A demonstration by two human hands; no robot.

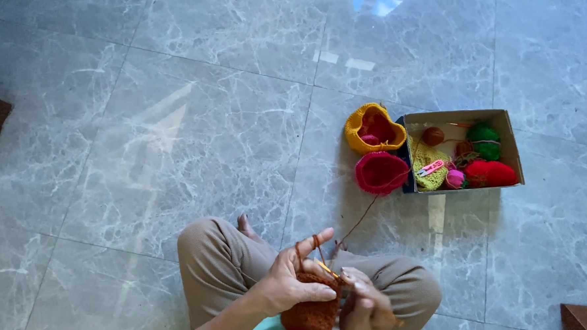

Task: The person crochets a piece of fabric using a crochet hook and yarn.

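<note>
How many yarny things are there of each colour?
Rust-brown: 2, the crochet piece in the hands and a yarn ball
Yellow: 2, the pouch and a flat piece
Pink: 2, the pouch and a small ball
Green ball: 1
Red ball: 1
Total: 8

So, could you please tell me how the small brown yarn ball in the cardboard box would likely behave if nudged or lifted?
The brown yarn ball looks round, so it would probably roll, though the cardboard box walls should stop it. Being wound yarn, it is likely light and soft. A brown strand seems to run from the box toward the left hand, so lifting it may tug the work.
</note>
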